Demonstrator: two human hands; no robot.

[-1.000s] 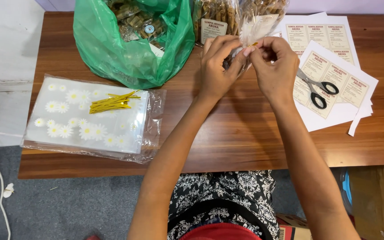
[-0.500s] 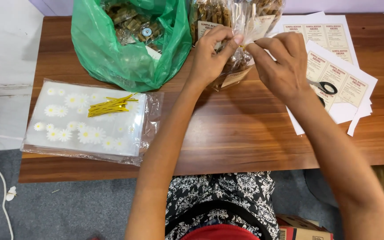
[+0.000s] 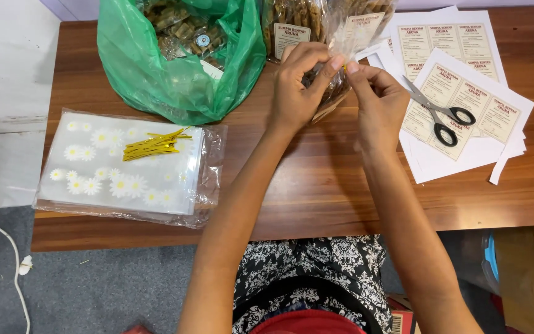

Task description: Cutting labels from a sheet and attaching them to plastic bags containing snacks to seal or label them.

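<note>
My left hand (image 3: pixel 301 83) and my right hand (image 3: pixel 378 102) meet at the far middle of the brown wooden table (image 3: pixel 316 185). Both pinch the gathered neck of a clear plastic snack bag (image 3: pixel 332 93) filled with brown fried pieces. The fingertips touch at the bag's top, and the bag's body sits under and behind my hands, mostly hidden. A paper label hangs from its lower side.
A green plastic bag (image 3: pixel 174 74) of wrapped snacks lies at the far left. Clear daisy-print bags (image 3: pixel 118 167) carry a bundle of gold twist ties (image 3: pixel 152 144). Black-handled scissors (image 3: pixel 437 114) rest on label sheets (image 3: pixel 465 105) at the right. Filled snack bags (image 3: pixel 295 21) stand behind.
Both hands and the snack bag have come down and toward me from the far edge. The fingers keep working at the bag's neck.
</note>
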